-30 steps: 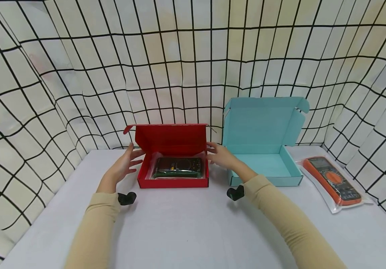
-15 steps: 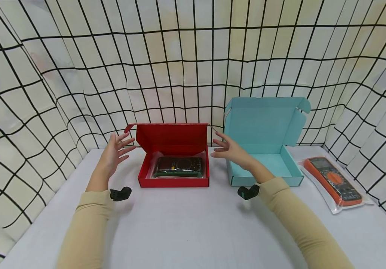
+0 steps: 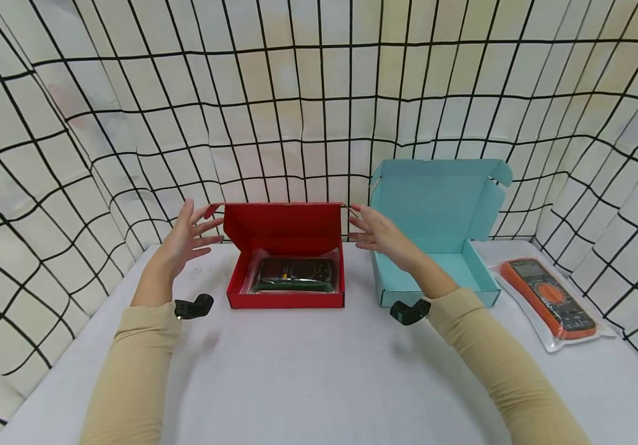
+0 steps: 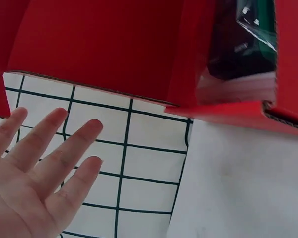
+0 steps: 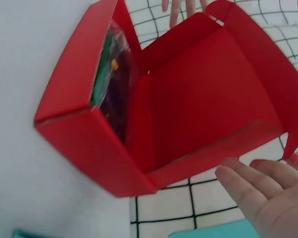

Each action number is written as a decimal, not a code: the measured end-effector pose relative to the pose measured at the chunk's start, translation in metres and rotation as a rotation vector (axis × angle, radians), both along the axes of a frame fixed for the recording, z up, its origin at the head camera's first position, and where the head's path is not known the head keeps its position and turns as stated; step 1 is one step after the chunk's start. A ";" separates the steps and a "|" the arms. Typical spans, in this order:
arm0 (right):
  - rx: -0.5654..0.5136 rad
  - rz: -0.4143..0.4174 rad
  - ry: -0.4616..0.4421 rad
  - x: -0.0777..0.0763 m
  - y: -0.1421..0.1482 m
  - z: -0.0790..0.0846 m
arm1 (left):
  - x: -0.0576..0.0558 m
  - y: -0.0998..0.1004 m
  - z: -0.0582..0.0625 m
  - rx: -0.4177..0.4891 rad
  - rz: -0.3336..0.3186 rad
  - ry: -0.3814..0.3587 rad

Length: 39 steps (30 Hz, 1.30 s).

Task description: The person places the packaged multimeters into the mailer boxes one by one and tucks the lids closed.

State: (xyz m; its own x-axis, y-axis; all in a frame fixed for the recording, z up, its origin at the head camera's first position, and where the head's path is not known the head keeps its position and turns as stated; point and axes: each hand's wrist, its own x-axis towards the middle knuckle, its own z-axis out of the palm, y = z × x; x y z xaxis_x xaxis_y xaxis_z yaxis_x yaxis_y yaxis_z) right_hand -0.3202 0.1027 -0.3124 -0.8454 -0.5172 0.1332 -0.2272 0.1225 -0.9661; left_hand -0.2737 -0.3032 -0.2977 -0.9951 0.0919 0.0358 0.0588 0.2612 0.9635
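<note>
A red cardboard box (image 3: 285, 301) stands on the table with its lid (image 3: 282, 225) raised. Inside lies a dark multimeter with a green edge (image 3: 295, 275), wrapped in clear plastic. My left hand (image 3: 185, 241) is raised at the lid's left side, fingers spread and holding nothing. In the left wrist view its fingertips (image 4: 93, 127) come close to the lid's edge. My right hand (image 3: 387, 238) is on the other side, palm toward the lid, also holding nothing. The right wrist view has its fingers (image 5: 248, 186) right by the lid's side flap (image 5: 223, 148).
To the right of the red box is a light blue box (image 3: 438, 298) with its lid standing up. An orange multimeter (image 3: 549, 296) in a clear bag lies at the far right. A white cloth with a black grid (image 3: 308, 123) hangs behind the table (image 3: 297, 377).
Both hands have moved outward from the sides of the red box and then up beside its raised lid. The boxes and multimeters have stayed in place.
</note>
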 end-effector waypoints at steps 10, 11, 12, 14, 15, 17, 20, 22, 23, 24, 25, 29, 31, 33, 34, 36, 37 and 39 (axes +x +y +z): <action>-0.025 -0.190 -0.066 0.003 -0.023 0.013 | 0.000 0.007 0.007 0.056 -0.040 -0.016; -0.018 -0.203 -0.068 0.003 -0.025 0.013 | 0.000 0.008 0.007 0.060 -0.038 -0.018; -0.012 -0.213 -0.069 0.003 -0.027 0.013 | 0.001 0.009 0.007 0.065 -0.037 -0.021; -0.005 -0.231 -0.067 0.002 -0.030 0.012 | 0.001 0.010 0.008 0.071 -0.033 -0.026; 0.001 -0.235 -0.062 0.001 -0.030 0.011 | 0.001 0.011 0.008 0.071 -0.026 -0.026; 0.011 -0.242 -0.048 0.000 -0.031 0.012 | 0.000 0.013 0.007 0.068 -0.009 -0.025; 0.006 -0.249 -0.045 -0.002 -0.032 0.014 | -0.001 0.015 0.006 0.050 0.034 -0.020; -0.003 -0.255 -0.056 -0.002 -0.034 0.015 | -0.002 0.018 0.005 0.038 0.063 -0.020; -0.009 -0.258 -0.064 -0.002 -0.035 0.016 | -0.002 0.018 0.005 0.031 0.075 -0.021; -0.012 -0.263 -0.073 -0.002 -0.035 0.016 | -0.003 0.019 0.004 0.027 0.083 -0.024; -0.014 -0.268 -0.082 -0.002 -0.035 0.016 | -0.003 0.019 0.004 0.023 0.087 -0.027; -0.019 -0.276 -0.092 0.000 -0.036 0.015 | -0.003 0.019 0.002 0.024 0.078 -0.035; -0.021 -0.280 -0.091 0.001 -0.036 0.014 | -0.003 0.018 0.001 0.035 0.070 -0.040; -0.028 -0.281 -0.092 0.002 -0.036 0.012 | -0.002 0.017 0.000 0.046 0.057 -0.042; -0.030 -0.282 -0.093 0.003 -0.036 0.011 | -0.002 0.017 -0.001 0.049 0.050 -0.042; -0.039 -0.279 -0.094 0.004 -0.036 0.009 | 0.000 0.016 -0.003 0.056 0.036 -0.040; -0.042 -0.276 -0.092 0.005 -0.036 0.008 | 0.000 0.016 -0.004 0.056 0.027 -0.036; -0.052 -0.272 -0.086 0.006 -0.036 0.007 | 0.000 0.015 -0.005 0.052 0.013 -0.025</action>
State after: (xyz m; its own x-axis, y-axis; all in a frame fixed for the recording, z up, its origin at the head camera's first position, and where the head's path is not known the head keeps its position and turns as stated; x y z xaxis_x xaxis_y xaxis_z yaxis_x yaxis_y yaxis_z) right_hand -0.3145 0.0671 -0.3055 -0.9614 -0.2646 0.0751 -0.1096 0.1180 -0.9870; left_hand -0.2733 -0.2884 -0.3025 -0.9969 0.0772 0.0154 0.0315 0.2117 0.9768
